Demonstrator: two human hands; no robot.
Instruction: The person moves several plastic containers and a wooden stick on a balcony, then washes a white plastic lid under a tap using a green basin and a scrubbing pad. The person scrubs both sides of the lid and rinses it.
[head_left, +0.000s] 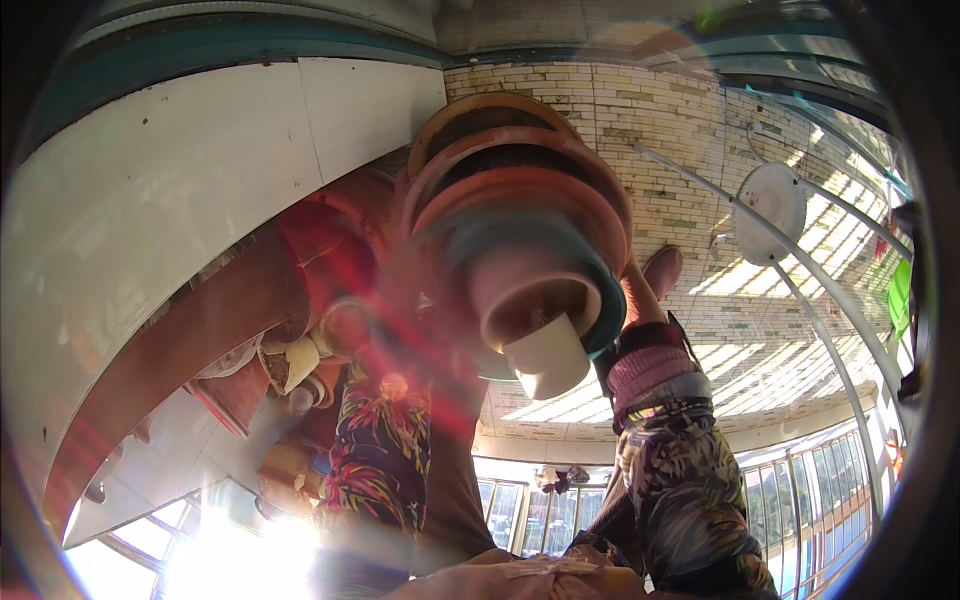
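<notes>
A tilted stack of nested flower pots (517, 176) fills the middle of the view, with wide terracotta-coloured rims at the far end. Nearer me are a dark teal pot (611, 307), a smaller pinkish pot (491, 281) and a white pot (551, 360) at its mouth. My right hand (639, 296) grips the stack's right side, its fingers hidden behind the pots. From the left, my flowered sleeve (382, 442) reaches up to the stack. Red glare and the pots hide my left hand, so its grip cannot be made out.
Along the left, a long brown planter (187, 330) curves beside a white tiled wall (202, 150). Several pots, including a square one with soil (281, 367), crowd below it. A metal-legged stand with a round white plate (769, 214) is on the tiled floor (660, 187) at right, beyond my shoe (664, 270).
</notes>
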